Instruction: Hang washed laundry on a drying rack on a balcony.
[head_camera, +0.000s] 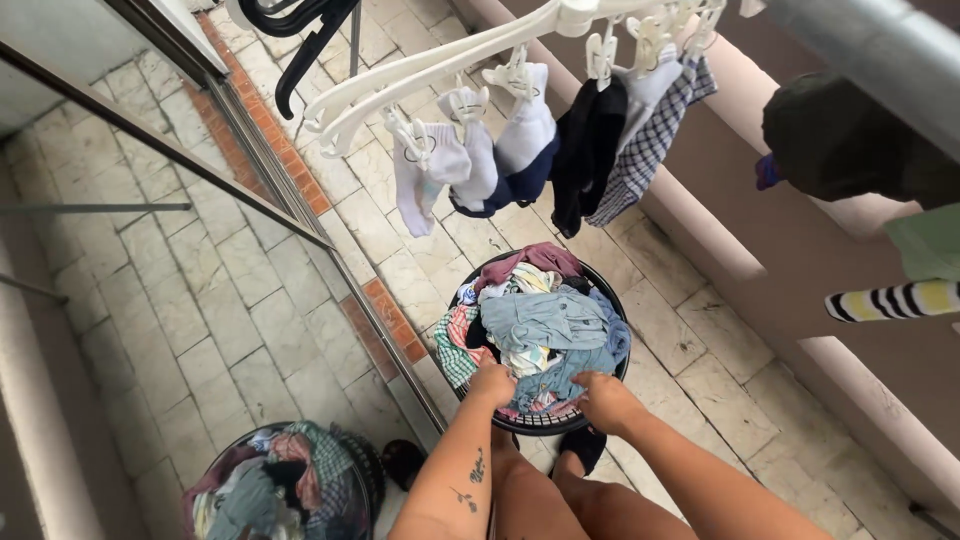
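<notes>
both your hands are down in the laundry basket (612, 300) right in front of your legs. your left hand (492, 385) looks curled into the clothes at the near edge, fingers buried in the fabric, so i'd say it's closed on something but i can't tell which piece. your right hand (604, 398) is the same story, knuckles up, fingers tucked into the heap near the rim, grip hidden.

stuff that could bite you: the pile is heaped above the rim, with a checked cloth (452, 350) already hanging over the left side. tug one item from the bottom of the near edge and it could drag neighbours onto the tiled floor (690, 330). the light blue shirt (545, 322) on top looks tangled with what's under it, so a hard pull might tip the whole basket toward you.

also watch your head, the white clip hanger (430, 65) with socks (470, 160) and the plaid cloth (650, 140) hangs just above the basket, so standing up fast could knock pegs loose.

packages, labels, signs: none i can see. the second basket at lower left is just a reflection in the glass door (150, 300).
</notes>
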